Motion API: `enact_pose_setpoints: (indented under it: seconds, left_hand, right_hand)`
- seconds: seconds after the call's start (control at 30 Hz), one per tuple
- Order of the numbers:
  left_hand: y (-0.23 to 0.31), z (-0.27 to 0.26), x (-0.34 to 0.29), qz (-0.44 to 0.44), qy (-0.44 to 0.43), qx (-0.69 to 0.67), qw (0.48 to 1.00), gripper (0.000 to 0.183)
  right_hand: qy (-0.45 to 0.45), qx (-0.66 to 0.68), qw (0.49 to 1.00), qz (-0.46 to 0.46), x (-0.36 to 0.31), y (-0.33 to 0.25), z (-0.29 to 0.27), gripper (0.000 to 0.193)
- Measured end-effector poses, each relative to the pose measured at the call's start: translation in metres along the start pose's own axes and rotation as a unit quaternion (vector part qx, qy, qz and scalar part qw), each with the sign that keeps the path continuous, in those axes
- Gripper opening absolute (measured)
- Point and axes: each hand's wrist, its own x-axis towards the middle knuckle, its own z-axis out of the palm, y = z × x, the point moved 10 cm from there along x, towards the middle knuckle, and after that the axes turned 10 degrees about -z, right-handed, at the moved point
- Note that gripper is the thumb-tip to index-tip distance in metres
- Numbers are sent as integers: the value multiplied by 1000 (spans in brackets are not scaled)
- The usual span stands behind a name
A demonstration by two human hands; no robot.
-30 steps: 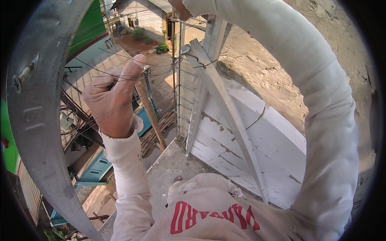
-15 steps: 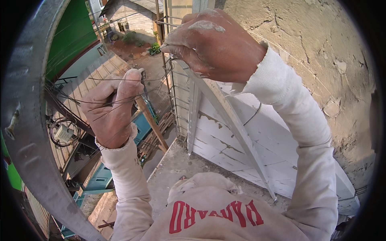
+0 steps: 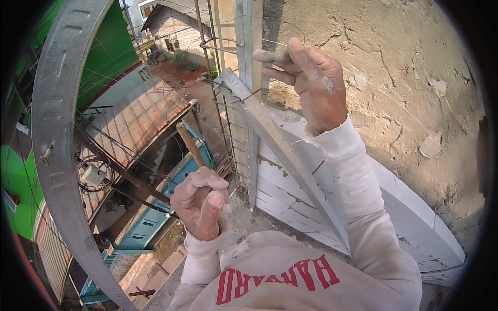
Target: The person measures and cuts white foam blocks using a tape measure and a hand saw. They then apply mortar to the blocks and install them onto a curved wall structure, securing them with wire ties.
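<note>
My right hand (image 3: 319, 85) is raised beside the rough wall, its thumb and fingers pinched on a thin wire (image 3: 294, 26) that curves up past the thumb. Just left of it, a slanted metal channel (image 3: 282, 137) leans against an upright metal post (image 3: 250, 46). A dark wire tie (image 3: 250, 97) crosses the channel near its upper end. Lower down, close to my chest, my left hand (image 3: 201, 202) has its fingers curled toward the thumb; whatever it may hold is too small to make out.
A curved metal strip (image 3: 57, 129) arcs along the left side. Rebar with ties (image 3: 224, 111) stands beside the post. White blocks (image 3: 290, 194) line the wall (image 3: 404, 62) on the right. Beyond the ledge, far below, are a rusty roof (image 3: 140, 114) and cables.
My left hand has dropped from the wires toward my chest. My right hand has moved right and down off the channel's top, uncovering the wire tie there. The view has shifted slightly.
</note>
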Motion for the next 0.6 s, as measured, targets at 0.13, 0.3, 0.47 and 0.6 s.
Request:
enact_pose_setpoints:
  seconds: [0.13, 0.3, 0.47, 0.6]
  left_hand:
    - [44, 88, 36, -54, -291, 128, 947, 55]
    - [41, 34, 141, 30, 29, 224, 974, 57]
    - [55, -42, 182, 83, 181, 230, 952, 57]
    - [35, -30, 180, 61, 186, 383, 903, 59]
  right_hand:
    - [8, -21, 999, -33, -8, 1, -7, 46]
    - [43, 36, 998, -35, -10, 0, -12, 49]
    - [102, 144, 984, 3, -14, 10, -18, 51]
    - [129, 183, 974, 26, -23, 19, -21, 47]
